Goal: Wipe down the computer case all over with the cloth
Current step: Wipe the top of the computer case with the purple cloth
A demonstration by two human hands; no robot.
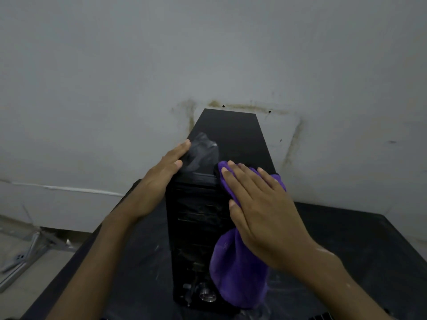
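Observation:
A black computer case [233, 139] stands upright on a dark table, its front panel facing me. My left hand [161, 179] lies flat with straight fingers against the case's top left edge. My right hand [256, 209] presses a purple cloth [238, 271] flat onto the front right corner of the case top. Most of the cloth hangs down over the front panel, below my palm. A grey smear shows on the case top near my left fingertips.
The dark table [360, 250] carries the case and stands against a grey stained wall [208, 54]. Metal frame parts [34, 252] lie on the floor at the lower left. A round silver button [206, 295] sits low on the case front.

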